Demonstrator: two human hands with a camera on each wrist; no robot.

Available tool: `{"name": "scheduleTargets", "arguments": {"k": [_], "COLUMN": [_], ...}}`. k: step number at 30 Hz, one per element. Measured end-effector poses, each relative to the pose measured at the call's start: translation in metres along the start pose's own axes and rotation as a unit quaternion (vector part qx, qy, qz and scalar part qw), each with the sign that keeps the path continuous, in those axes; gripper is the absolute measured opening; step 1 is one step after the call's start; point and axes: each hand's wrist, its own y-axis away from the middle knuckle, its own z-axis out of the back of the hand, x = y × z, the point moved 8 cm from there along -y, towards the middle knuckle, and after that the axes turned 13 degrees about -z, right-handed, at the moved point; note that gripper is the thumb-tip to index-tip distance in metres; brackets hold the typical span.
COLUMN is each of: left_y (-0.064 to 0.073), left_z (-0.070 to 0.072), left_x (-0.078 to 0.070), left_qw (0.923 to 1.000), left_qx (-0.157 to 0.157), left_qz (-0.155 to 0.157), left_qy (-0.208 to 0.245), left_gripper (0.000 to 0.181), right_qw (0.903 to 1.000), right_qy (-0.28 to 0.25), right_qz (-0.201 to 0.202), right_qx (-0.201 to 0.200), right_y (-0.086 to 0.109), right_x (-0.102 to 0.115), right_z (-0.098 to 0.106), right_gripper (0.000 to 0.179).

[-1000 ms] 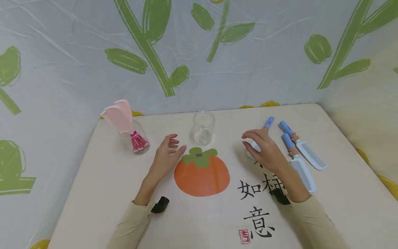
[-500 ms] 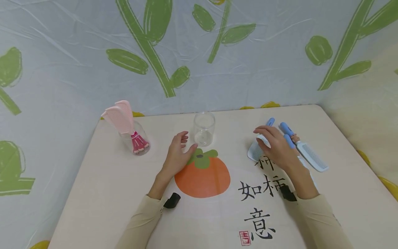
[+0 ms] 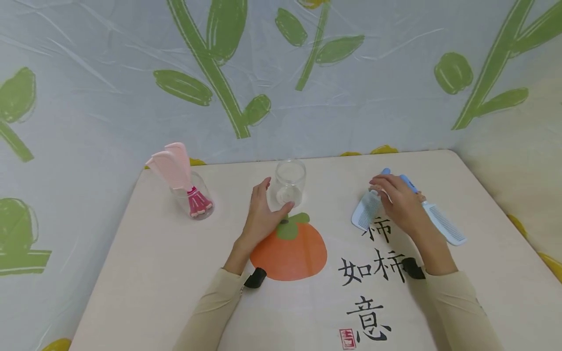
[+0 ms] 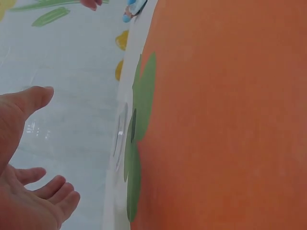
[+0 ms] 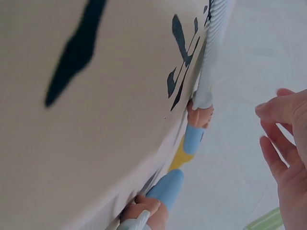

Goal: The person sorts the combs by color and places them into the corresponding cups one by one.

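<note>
My left hand (image 3: 262, 218) reaches toward a clear glass jar (image 3: 291, 183), thumb and fingers spread apart at its near side. The left wrist view shows that same hand (image 4: 26, 199) holding nothing; whether it touches the jar cannot be told. Above a light-blue comb (image 3: 366, 210) with a figured handle hovers my right hand (image 3: 403, 205), its fingers loosely bent. In the right wrist view a gap separates the hand (image 5: 293, 139) from the comb (image 5: 204, 79) and from another blue handle (image 5: 166, 189). A second comb (image 3: 444, 225) lies further right; a third is hidden behind the right hand and forearm.
At the back left, pink combs (image 3: 173, 168) with a magenta handle stand in another glass jar (image 3: 202, 184). A printed orange persimmon (image 3: 290, 258) and black characters (image 3: 369, 319) mark the tabletop (image 3: 145, 273). A leaf-patterned cloth (image 3: 110, 117) rises behind the table.
My left hand has moved right and forward to the clear jar, its thumb and fingers parting. The right hand has shifted right and slightly forward, over the blue combs.
</note>
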Motion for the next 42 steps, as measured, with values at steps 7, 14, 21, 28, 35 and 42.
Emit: {"name": "scheduleTargets", "arguments": {"k": [7, 14, 21, 28, 35, 42], "left_y": [-0.007, -0.015, -0.022, -0.025, -0.029, -0.031], "left_z": [-0.005, -0.010, -0.012, -0.018, -0.018, -0.018], "left_x": [0.004, 0.010, 0.010, 0.010, 0.010, 0.010], "left_qw": [0.9998, 0.9994, 0.9989, 0.9992, 0.9991, 0.9990], "left_qx": [-0.018, -0.030, -0.045, -0.039, -0.042, -0.044], "left_qz": [0.006, 0.010, 0.004, 0.007, 0.001, -0.006], "left_qy": [-0.009, -0.012, -0.008, -0.006, -0.010, 0.011], "left_gripper": [0.096, 0.094, 0.092, 0.096, 0.093, 0.087], "right_qw": [0.9991, 0.9975, 0.9956, 0.9921, 0.9859, 0.9840], "right_qy": [0.011, 0.031, 0.038, 0.027, 0.027, 0.021], "right_qz": [-0.027, -0.034, -0.028, -0.016, -0.034, -0.042], "right_qx": [0.031, 0.054, 0.081, 0.122, 0.162, 0.172], "right_y": [-0.001, -0.004, -0.008, -0.012, -0.013, -0.016], "right_x": [-0.010, -0.024, -0.033, -0.038, -0.039, -0.042], "right_z": [-0.006, -0.012, -0.022, -0.032, -0.038, -0.041], "right_gripper": [0.043, 0.049, 0.042, 0.036, 0.039, 0.030]}}
